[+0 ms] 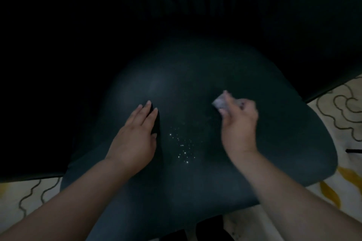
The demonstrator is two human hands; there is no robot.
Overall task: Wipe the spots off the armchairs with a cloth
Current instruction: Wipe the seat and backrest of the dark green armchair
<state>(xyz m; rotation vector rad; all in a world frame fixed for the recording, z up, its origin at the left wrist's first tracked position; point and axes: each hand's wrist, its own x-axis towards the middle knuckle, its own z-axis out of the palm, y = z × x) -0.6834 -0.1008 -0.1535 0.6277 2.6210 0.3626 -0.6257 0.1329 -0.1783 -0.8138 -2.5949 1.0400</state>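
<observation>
Dark armchair seat [195,76], bright spots [181,145] at its middle, left hand [135,133] flat beside the spots, right hand [240,121] gripping a blurred pale cloth [219,102] beyond them

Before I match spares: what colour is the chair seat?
Dark teal seat, seen in the head view.

The armchair seat [195,84] before me is dark, smooth and rounded, dimly lit. A cluster of small bright spots [181,146] lies on its middle, toward the near edge. The cloth [220,101], small, pale and crumpled, sits on the seat beyond and right of the spots, pinched in my right hand [239,125].
</observation>
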